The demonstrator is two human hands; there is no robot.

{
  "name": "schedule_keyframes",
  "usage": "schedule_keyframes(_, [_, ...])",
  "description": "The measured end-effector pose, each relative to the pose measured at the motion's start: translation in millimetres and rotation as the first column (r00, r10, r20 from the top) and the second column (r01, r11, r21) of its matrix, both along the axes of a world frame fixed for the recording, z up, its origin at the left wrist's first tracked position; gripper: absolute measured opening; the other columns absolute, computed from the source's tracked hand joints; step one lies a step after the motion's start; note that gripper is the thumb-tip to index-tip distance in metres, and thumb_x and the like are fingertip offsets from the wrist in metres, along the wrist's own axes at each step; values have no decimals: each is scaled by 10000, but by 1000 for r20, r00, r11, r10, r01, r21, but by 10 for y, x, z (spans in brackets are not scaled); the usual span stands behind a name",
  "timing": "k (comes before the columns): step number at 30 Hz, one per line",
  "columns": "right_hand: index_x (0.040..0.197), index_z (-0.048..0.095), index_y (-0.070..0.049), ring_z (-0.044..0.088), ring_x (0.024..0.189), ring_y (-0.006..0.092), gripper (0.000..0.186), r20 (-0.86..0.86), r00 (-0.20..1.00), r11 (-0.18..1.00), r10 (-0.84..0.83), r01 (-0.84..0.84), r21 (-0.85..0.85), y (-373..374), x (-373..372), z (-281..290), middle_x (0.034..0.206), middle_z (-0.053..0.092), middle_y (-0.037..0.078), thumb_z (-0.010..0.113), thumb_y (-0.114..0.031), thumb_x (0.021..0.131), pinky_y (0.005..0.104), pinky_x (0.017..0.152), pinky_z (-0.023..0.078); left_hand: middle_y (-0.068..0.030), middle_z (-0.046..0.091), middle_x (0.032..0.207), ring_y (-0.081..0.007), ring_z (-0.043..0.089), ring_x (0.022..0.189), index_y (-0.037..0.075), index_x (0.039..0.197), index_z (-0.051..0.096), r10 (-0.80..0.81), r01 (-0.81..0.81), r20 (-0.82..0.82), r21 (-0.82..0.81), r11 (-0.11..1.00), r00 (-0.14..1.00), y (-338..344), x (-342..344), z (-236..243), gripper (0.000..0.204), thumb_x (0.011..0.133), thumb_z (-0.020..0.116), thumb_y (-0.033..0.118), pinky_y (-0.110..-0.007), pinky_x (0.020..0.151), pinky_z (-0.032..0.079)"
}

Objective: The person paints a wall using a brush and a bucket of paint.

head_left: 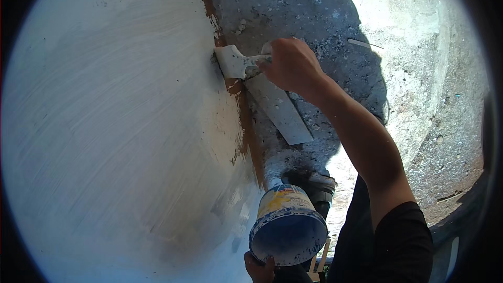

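Wall (120, 115) mostly white; brown strip (246, 120) along its foot seems left to coat. Grip: right hand (293, 65) clasps wide brush (230, 63), left hand (259, 270) holds bucket (285, 202) by rim

Hard sunlight struck rough ground (419, 84) at right of frame, bleaching it toward upper right. Curved dark shadow (335, 15) covered upper centre. White wall (115, 126) at left lay in soft, bluish shade. Inside of bucket (287, 200) at lower centre looked dim. Fisheye view bent near rim; corners fell black.
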State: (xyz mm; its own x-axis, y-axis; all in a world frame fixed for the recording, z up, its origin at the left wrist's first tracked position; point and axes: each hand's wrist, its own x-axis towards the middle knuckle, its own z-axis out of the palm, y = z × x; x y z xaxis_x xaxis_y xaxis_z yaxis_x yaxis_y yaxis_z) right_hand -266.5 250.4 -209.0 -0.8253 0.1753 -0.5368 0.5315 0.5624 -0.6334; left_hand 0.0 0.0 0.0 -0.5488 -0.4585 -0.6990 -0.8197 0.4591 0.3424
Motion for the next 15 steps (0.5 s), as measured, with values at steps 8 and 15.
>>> schedule_keyframes(8, [813, 646, -7, 613, 667, 326, 221, -55, 998, 999, 14, -11, 53, 128, -3, 10, 665, 611, 173, 632, -215, 740, 399, 634, 478, -75, 501, 739, -139, 499, 548, 28, 962, 410, 80, -80, 25, -4, 997, 996, 13, 21, 31, 359, 698, 654, 30, -273, 472, 460])
schedule_keyframes(15, [837, 653, -19, 615, 687, 331, 224, -90, 996, 998, -3, -4, -69, 98, 12, -61, 693, 618, 177, 635, -218, 735, 401, 656, 480, -80, 503, 768, -152, 511, 590, 23, 962, 412, -15, 15, 7, -94, 996, 1000, -49, 113, 14, 334, 705, 621, -12, -271, 478, 463])
